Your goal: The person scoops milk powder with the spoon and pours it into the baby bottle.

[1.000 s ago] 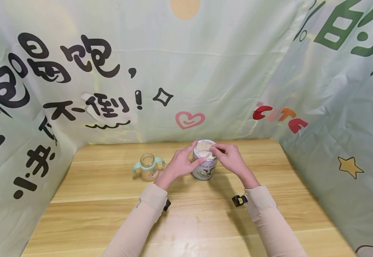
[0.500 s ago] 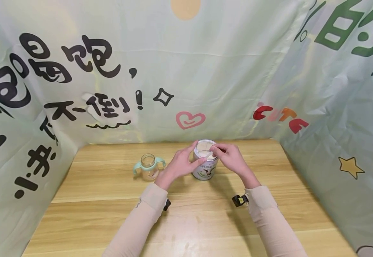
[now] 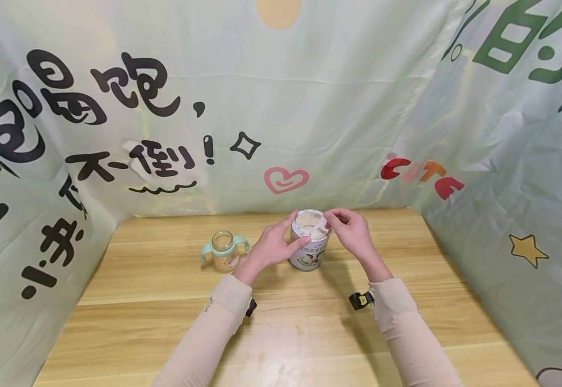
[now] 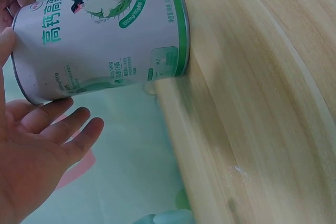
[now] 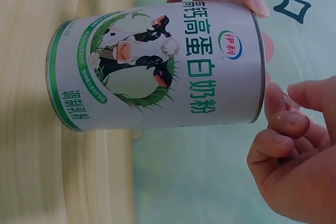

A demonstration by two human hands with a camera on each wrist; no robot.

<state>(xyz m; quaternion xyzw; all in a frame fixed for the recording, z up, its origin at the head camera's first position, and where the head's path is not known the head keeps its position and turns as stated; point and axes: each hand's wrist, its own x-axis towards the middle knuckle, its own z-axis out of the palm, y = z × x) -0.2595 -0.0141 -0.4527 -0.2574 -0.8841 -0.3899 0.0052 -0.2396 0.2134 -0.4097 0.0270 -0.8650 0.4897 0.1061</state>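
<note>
Nearby, over the desk [image 3: 286,344], the left hand [image 3: 272,244] holds the upright can [image 3: 307,256] near its rim between thumb and fingers, while the right hand [image 3: 353,232] has a narrow grip, seemingly pinching a pale strip [image 3: 318,226] (perhaps a scoop handle; it is too small to tell) at the open mouth. Done well, this wants a steady left grip and small, level strokes inside the rim, so nothing spills toward the two-handled bottle [image 3: 225,259], standing left of the can before the fabric backdrop [image 3: 348,118].
</note>
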